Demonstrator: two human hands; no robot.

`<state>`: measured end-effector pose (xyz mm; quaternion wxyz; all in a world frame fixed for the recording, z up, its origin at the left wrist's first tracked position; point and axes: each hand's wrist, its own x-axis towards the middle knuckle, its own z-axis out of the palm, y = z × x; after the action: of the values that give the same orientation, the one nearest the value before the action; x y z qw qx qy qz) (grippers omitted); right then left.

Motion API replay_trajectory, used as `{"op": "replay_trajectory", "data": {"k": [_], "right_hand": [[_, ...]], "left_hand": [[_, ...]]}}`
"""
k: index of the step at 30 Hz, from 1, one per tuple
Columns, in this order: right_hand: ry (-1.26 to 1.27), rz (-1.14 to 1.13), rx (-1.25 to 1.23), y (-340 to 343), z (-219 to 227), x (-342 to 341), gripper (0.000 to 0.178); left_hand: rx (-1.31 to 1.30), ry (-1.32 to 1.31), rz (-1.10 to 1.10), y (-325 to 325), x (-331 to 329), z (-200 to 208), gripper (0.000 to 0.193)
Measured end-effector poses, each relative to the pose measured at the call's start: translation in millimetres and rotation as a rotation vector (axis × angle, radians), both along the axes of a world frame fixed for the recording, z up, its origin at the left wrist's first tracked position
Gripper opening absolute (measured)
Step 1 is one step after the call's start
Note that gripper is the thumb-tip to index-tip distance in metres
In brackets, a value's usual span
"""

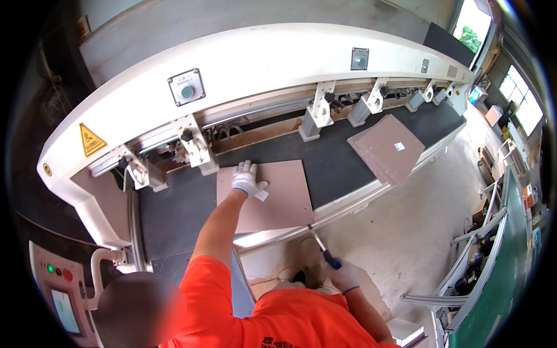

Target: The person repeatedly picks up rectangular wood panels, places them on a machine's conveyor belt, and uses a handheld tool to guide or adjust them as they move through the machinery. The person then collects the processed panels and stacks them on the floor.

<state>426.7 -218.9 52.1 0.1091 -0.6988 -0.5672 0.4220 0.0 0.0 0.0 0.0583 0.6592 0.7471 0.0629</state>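
My left hand (pixel 246 180), in a white glove, lies flat with its fingers spread on a brownish-pink flat panel (pixel 272 206). The panel rests on the machine's black bed and overhangs its front edge. A small white label (pixel 262 196) shows beside my thumb. My right hand (pixel 346 276), also gloved, is closed around the dark blue handle of a hand tool (pixel 321 246) with a slim metal shaft. The tool's far end reaches the panel's near right corner; its exact kind and whether it touches are unclear.
A long white machine (pixel 255 55) with clamp blocks (pixel 313 124) spans the far side. More brownish panels (pixel 387 148) lie stacked on the black bed (pixel 342 174) to the right. A control panel (pixel 62 296) stands at lower left. Metal frames (pixel 481 255) and a green board (pixel 502 272) are far right.
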Motion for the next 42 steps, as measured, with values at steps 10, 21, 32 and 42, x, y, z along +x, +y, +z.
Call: {"op": "replay_trajectory", "data": {"k": [10, 21, 32, 42], "right_hand": [[0.039, 0.093, -0.08, -4.1, 18.3, -20.0, 0.05], [0.069, 0.363, 0.059, 0.8, -0.5, -48.8, 0.052], [-0.085, 0.279, 0.19, 43.7, -10.7, -54.9, 0.057], [0.031, 0.298, 0.129, 24.1, -8.9, -75.4, 0.059]], "left_hand": [[0.103, -0.005, 0.401, -122.8, -77.1, -22.1, 0.091], [0.412, 0.118, 0.399, -366.8, -44.2, -39.5, 0.091], [-0.111, 0.105, -0.451, -236.1, -7.8, 12.1, 0.114], [-0.09, 0.035, 0.004, -216.3, -8.1, 2.3, 0.108]]}}
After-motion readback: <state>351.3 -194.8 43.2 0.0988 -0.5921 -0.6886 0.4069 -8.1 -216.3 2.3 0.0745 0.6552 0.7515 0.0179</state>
